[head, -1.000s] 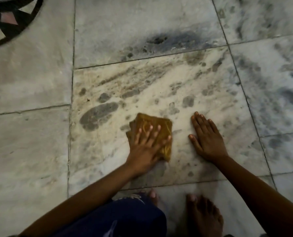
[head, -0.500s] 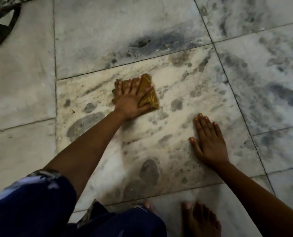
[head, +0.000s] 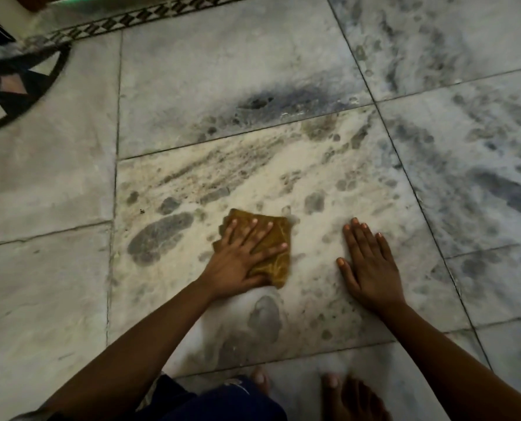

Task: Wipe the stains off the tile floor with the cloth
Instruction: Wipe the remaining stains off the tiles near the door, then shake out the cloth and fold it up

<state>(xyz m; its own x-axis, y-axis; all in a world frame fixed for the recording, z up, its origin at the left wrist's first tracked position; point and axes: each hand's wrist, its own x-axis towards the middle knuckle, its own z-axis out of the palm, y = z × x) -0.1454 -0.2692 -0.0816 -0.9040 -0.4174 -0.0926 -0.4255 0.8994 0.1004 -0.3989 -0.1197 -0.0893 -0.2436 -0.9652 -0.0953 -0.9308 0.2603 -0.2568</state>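
Stains (head: 159,237) cover most of the tile floor (head: 49,183), so much wiping is left. Left hand (head: 241,258) presses flat, fingers spread, on the folded cloth (head: 271,256) mid-tile; right hand (head: 370,265) rests flat, fingers straight, just right.

Showing two bare forearms, no sleeves reaching the wrists; wearing no rings, bracelets or watch on the left hand (head: 241,259) or the right hand (head: 371,268); showing short, pale fingernails on both; wearing a dark navy garment (head: 222,402) at the lower edge, with a small pale printed patch on its fabric, the pattern too blurred to make out; going barefoot, with the toes of a bare foot (head: 350,396) showing beside the cloth of the garment, and one more toe (head: 260,379) peeking out above it.
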